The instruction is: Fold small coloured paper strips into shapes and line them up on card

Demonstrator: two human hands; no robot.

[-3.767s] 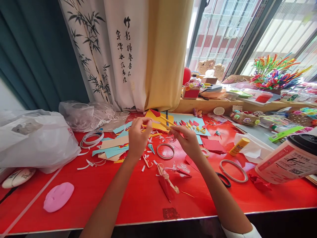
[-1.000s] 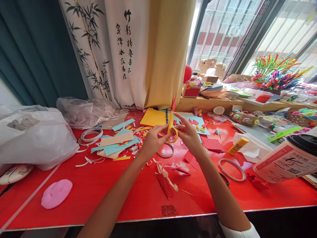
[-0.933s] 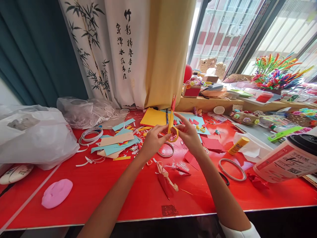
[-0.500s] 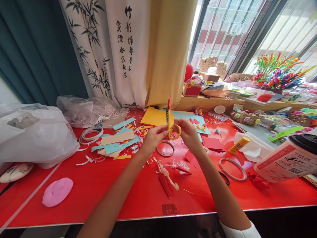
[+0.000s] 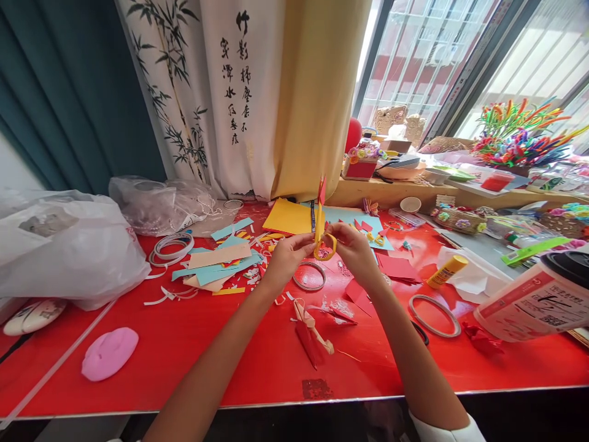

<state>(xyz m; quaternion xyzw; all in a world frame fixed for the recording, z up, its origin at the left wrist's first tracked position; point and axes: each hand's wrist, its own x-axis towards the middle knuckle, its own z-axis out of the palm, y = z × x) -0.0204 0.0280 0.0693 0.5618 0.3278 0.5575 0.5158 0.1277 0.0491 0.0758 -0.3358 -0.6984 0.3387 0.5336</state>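
Above the middle of the red table (image 5: 257, 362), both hands hold one yellow paper piece (image 5: 325, 250). It has a curled loop at the bottom and an upright strip with a red pointed tip. My left hand (image 5: 291, 256) pinches it from the left, where the strip meets the loop. On the other side my right hand (image 5: 353, 244) grips the loop's edge between thumb and fingers. Below them a roll of tape (image 5: 309, 276) lies flat. A crumpled beige and red paper piece (image 5: 313, 328) rests nearer to me.
Coloured paper strips (image 5: 225, 261) and scraps are heaped to the left, by tape rolls (image 5: 172, 247) and a white plastic bag (image 5: 69, 245). Yellow sheets (image 5: 288, 216) lie behind. To the right are a glue stick (image 5: 447, 272), a tape ring (image 5: 435, 315) and a large paper cup (image 5: 534, 301).
The view has shifted slightly, so everything sits a little further right. The upright strip leans slightly more to the right. Both hands keep their hold on the yellow paper piece.
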